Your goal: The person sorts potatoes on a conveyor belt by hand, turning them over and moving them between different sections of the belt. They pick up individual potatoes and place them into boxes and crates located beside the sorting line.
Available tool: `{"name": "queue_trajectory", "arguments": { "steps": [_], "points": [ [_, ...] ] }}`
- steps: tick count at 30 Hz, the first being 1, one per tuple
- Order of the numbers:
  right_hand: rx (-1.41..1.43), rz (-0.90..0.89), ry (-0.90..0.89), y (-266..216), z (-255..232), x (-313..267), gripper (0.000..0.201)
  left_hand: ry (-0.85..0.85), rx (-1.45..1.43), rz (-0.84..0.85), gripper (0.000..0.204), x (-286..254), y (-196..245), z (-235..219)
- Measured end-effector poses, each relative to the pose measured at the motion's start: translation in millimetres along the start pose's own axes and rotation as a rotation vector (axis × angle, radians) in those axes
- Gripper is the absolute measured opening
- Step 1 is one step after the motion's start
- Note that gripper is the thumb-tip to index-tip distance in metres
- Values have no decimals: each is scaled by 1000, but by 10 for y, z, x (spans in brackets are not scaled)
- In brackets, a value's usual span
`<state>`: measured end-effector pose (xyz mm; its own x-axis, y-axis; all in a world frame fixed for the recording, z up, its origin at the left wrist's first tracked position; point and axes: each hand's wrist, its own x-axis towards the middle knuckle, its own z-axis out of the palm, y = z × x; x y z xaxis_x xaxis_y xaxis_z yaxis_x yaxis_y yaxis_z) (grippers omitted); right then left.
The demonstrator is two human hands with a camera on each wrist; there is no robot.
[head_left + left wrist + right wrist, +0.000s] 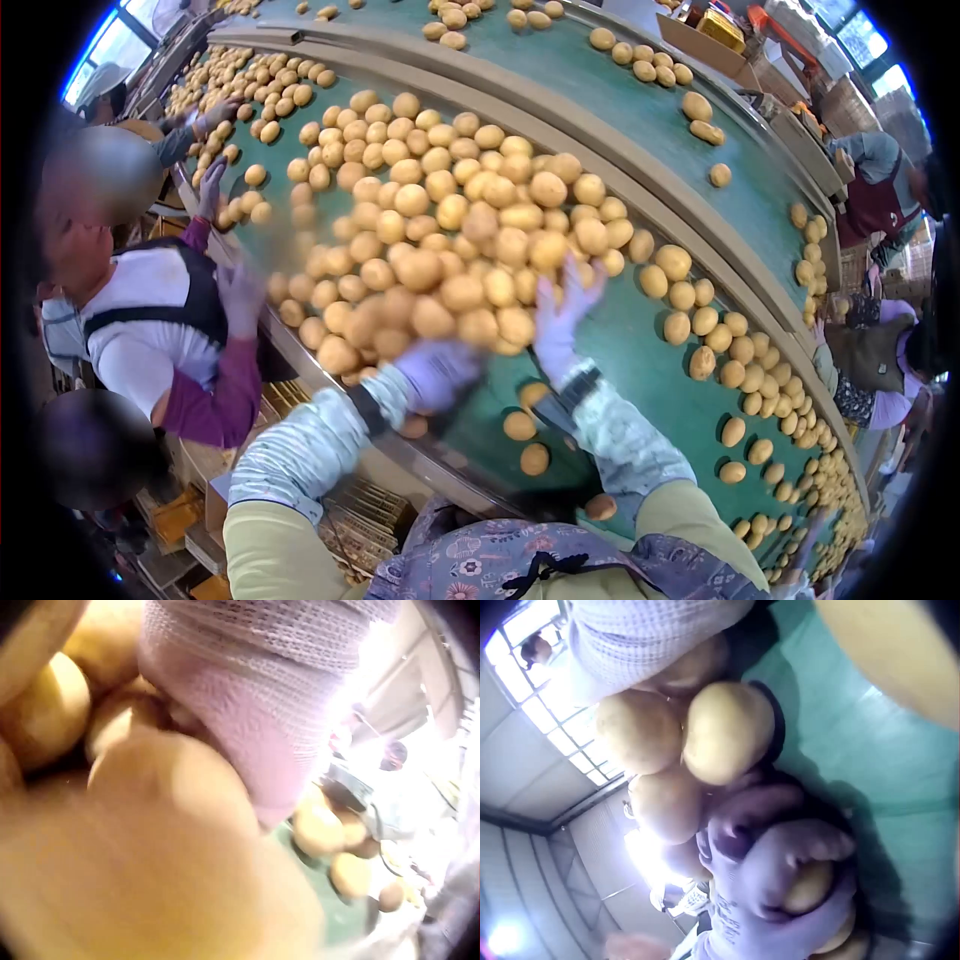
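Note:
A big heap of yellow potatoes [450, 230] rides on a green belt [640, 350]. My right hand [562, 315], in a pale purple glove, reaches into the heap's near edge with straight, spread fingers touching potatoes. My left hand [437, 372] is blurred and bunched at the heap's front. In the right wrist view a purple gloved hand [780, 900] curls its fingers round a potato [808, 886], below the mesh glove [637, 637] and loose potatoes [727, 731]. The left wrist view shows mesh glove [262, 697] pressed among blurred potatoes [172, 855].
A metal rail [640, 200] divides this belt from a second green belt [600, 90] with scattered potatoes. Other workers stand on the left [150, 320] and on the right [880, 360]. Crates [360, 520] sit below the belt's near edge.

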<state>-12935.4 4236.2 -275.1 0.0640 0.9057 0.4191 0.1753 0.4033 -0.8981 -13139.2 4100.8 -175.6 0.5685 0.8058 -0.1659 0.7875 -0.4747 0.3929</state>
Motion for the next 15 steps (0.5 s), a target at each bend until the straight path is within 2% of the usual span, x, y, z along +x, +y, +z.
{"name": "queue_trajectory", "arguments": {
  "steps": [1, 2, 3, 4, 5, 6, 7, 8, 9, 10, 11, 12, 13, 14, 15],
  "points": [
    [-111, -47, -9, -57, 301, 66, 71, -171, 161, -109, 28, -63, -370, -87],
    [-230, -89, -8, -133, 582, 130, 72, -122, 273, -88, 30, -188, -690, -217],
    [-287, -179, 34, -13, 972, 140, 72, -301, 338, -254, 33, -187, -886, -448],
    [-348, -246, -30, -176, 1179, 264, 73, -302, 327, -440, 45, -153, -1044, -687],
    [-359, -293, -35, -207, 1433, 355, 74, -102, 517, -357, 55, -375, -1346, -673],
    [-217, -132, -50, -295, 1735, 364, 81, -131, 448, -446, 64, -443, -1641, -768],
    [-259, -24, -164, -454, 1924, 422, 84, 24, 493, -488, 67, -575, -1868, -721],
    [-294, 89, -269, -528, 2033, 497, 88, 13, 466, -633, 71, -551, -1853, -859],
    [-207, 146, -382, -573, 2019, 555, 89, -40, 467, -811, 75, -467, -1683, -1008],
    [-114, 196, -508, -611, 1912, 549, 91, 127, 420, -834, 77, -509, -1815, -822],
    [-89, 194, -505, -750, 1642, 456, 89, 180, 363, -849, 79, -467, -1752, -752],
    [-58, 186, -513, -912, 1403, 302, 87, 411, 365, -578, 78, -523, -1745, -536],
    [-84, 29, -509, -734, 1273, 101, 85, 500, 408, -414, 79, -427, -1491, -528],
    [-106, -124, -511, -698, 1053, -39, 83, 584, 449, -257, 79, -355, -1061, -479],
    [-131, 24, -574, -682, 827, -222, 81, 550, 328, -197, 79, -267, -662, -446]
  ]
}}
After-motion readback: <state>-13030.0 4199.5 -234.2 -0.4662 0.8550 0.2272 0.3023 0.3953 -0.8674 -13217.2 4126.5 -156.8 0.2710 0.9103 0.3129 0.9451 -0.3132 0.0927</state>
